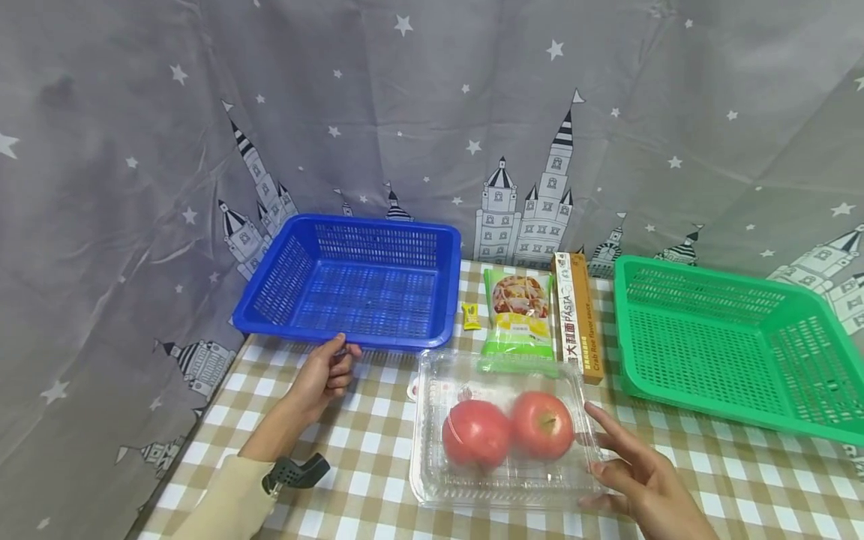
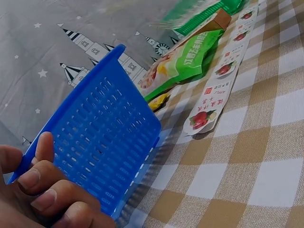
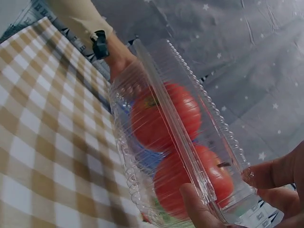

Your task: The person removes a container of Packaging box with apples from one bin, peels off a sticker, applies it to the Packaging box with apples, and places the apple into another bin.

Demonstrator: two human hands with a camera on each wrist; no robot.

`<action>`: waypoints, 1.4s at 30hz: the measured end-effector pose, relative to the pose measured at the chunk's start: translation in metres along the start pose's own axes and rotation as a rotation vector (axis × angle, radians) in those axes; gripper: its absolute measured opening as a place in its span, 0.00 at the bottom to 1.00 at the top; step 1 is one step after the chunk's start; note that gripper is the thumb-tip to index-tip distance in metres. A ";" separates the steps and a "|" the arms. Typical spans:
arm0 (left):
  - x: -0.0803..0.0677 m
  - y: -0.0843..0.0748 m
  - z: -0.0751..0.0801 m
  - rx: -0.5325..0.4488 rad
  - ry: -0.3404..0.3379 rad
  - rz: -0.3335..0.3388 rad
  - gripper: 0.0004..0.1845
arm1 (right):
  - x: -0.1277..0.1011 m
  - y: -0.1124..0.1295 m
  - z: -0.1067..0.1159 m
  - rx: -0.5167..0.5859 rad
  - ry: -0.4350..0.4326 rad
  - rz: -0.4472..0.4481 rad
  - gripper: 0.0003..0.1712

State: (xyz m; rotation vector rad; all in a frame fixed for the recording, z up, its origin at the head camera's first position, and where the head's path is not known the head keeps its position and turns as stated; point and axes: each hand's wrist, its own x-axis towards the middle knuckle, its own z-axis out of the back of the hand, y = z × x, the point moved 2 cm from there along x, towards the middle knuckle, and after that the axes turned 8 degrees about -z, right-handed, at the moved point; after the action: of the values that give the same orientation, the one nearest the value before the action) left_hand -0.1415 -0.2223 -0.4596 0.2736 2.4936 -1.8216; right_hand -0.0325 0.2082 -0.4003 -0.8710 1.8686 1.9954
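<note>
My left hand (image 1: pixel 324 379) pinches the near rim of a blue plastic basket (image 1: pixel 364 343); in the left wrist view the thumb and index finger grip that rim. With my right hand (image 1: pixel 641 480) I hold a clear plastic box (image 1: pixel 432 480) by its right end, lifted over the table. Two red apples (image 1: pixel 476 433) lie side by side inside it. The right wrist view shows the box's closed lid seam, with the thumb on one side and fingers on the other. Nothing lies in the blue basket.
Right of the blue basket are a small yellow packet (image 1: pixel 470 316), a green food bag (image 1: pixel 520 311) and a pasta box (image 1: pixel 579 322). A green basket (image 1: pixel 736 274) stands at far right. A strip of apple labels (image 2: pixel 204 116) lies on the checked tablecloth (image 1: pixel 364 450). A grey curtain (image 1: pixel 418 112) hangs behind.
</note>
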 end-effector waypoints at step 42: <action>0.002 0.014 -0.007 0.376 -0.169 -0.165 0.29 | 0.002 -0.110 0.013 -0.299 0.107 -0.158 0.50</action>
State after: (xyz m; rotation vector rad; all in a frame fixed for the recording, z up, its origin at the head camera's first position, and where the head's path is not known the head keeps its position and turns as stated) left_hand -0.1402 -0.2116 -0.4704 -0.0776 2.1067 -2.2672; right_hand 0.0257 0.2343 -0.4905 -1.1869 1.5187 2.1979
